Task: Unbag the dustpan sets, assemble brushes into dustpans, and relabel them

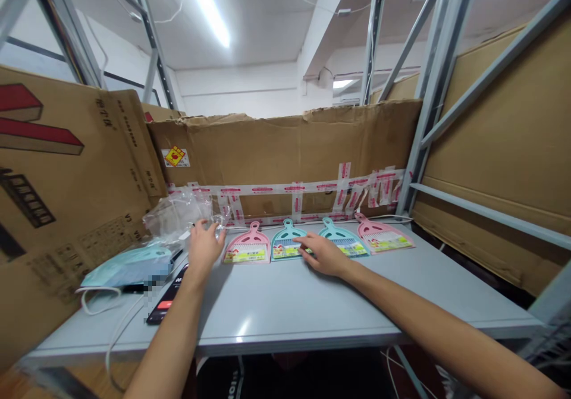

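Head view: two pink fan-shaped plastic dustpan-and-brush sets (247,249) flanking two matching light-blue sets (284,248), handles (254,226) rearward, presumably for visible labels (250,256). Right hand (326,253), loosely open, apparently gripping nothing, over the light-blue sets. Left hand (206,245), half-curled beside a crumpled clear plastic bag (173,213); hold undeterminable.

Four dustpans (247,249) lined the counter (267,310). The right hand (328,256) overlapped the blue pair (285,232); the left hand (207,244) was beside clear plastic (176,211).
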Tool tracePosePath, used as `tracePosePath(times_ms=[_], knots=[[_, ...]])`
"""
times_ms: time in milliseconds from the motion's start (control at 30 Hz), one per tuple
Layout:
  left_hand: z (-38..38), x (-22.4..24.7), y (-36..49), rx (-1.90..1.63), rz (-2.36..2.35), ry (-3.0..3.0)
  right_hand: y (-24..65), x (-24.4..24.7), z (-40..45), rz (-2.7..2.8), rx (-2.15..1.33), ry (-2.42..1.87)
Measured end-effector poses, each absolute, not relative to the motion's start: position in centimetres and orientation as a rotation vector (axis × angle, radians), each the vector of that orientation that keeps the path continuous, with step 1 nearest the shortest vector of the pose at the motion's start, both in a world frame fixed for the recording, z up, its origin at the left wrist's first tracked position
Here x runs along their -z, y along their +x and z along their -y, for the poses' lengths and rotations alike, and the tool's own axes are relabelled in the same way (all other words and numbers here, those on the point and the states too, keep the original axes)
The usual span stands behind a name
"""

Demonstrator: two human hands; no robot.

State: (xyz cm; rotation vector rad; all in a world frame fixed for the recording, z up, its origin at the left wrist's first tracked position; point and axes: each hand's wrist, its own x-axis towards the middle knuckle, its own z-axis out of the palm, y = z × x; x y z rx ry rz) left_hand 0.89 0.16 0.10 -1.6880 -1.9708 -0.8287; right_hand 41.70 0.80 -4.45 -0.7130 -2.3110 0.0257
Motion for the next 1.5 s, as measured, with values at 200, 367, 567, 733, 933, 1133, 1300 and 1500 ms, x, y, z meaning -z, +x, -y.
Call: tracePosePath(times_ms=[200,367,567,733,933,1133,1300,1500], knots=[[-0.7,-0.2,2.1,0.715,2.268,-1.673,41.7,4.3,-0.6,2.314,-0.049,-0.720],[-1.3,0.0,3.4,0.654,2.157,-1.825,41.8,4.4,-0.7,2.311,-0.051,-0.694],[-2.0,1.5,4.8,0.595,2.149,-1.924,41.7,4.4,-0.8,2.304,-0.054,-0.694],[-2.5,2.0,4.5,0.722,2.147,-1.910,41.7,4.3,-0.7,2.289,-0.057,-0.680],[-2.6,2.1,4.1,0.713,2.107,-1.910,41.7,4.5,-0.8,2.275,-0.085,-0.688],[-2.3,1.5,4.6,0.717,2.222,-1.882,41.6,4.6,-0.8,2.268,-0.093,-0.681],[-0.7,-0.5,5.7,0.930,1.971,-1.874,41.5,4.3,-0.6,2.270,-0.091,-0.682],[1.6,-1.4,8.6,1.013,1.628,-2.135,41.3,4.3,-0.5,2.192,-0.229,-0.692]])
